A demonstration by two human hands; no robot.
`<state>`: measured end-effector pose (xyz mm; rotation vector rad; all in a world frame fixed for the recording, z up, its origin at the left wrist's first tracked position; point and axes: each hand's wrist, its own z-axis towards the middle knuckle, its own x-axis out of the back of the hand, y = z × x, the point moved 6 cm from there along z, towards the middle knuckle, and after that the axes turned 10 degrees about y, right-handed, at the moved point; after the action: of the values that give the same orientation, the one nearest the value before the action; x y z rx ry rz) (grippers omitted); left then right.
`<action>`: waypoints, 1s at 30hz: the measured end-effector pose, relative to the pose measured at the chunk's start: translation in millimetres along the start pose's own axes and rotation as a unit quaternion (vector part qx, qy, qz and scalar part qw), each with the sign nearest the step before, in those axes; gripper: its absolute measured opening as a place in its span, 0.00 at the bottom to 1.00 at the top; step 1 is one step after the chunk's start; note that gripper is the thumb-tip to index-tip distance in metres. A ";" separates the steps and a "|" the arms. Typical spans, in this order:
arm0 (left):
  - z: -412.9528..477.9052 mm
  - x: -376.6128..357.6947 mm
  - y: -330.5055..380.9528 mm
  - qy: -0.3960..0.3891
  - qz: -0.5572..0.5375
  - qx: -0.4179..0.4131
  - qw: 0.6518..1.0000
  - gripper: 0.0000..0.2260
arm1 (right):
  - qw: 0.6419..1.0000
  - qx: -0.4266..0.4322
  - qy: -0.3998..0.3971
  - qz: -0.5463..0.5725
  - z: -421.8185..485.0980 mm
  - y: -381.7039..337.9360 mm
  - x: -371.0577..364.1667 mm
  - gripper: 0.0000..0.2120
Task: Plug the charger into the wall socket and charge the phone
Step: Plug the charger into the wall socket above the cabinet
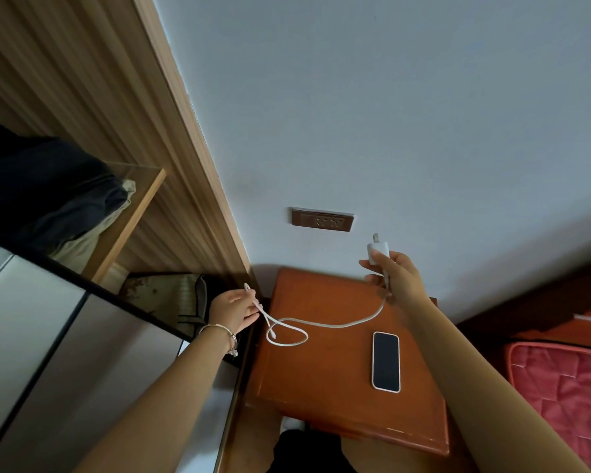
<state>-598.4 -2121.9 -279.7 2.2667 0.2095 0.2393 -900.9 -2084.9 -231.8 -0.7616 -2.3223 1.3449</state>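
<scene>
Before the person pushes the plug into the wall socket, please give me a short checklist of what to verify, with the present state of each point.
1. Charger plug held in the right hand: ok, the grip is closed on its body.
2. Prongs point toward the wall socket: ok, they point up at it, not yet inserted.
3. Socket openings free: ok, nothing is plugged in.
4. Cable free of knots: cannot tell; it makes a loop on the orange bedside table.
5. Loose cable end held in the left hand: ok.
6. Phone close by: ok, it lies screen up on the table, not connected.
</scene>
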 end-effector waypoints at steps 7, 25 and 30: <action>2.3 -1.9 4.3 0.025 -0.005 0.008 1.000 0.08 | 1.000 -0.009 0.023 -0.012 22.1 -1.1 7.9 0.17; 16.0 42.9 -2.1 0.095 0.047 -0.019 0.994 0.14 | 0.993 -0.011 0.033 -0.114 92.6 3.7 34.1 0.17; 20.4 27.4 -5.0 0.070 0.017 -0.011 0.997 0.10 | 0.996 -0.059 -0.012 -0.070 98.9 26.8 -9.3 0.09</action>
<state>-567.3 -2127.3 -293.8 2.2338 0.2416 0.4175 -939.7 -2147.3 -303.7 -0.6066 -2.4426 1.1714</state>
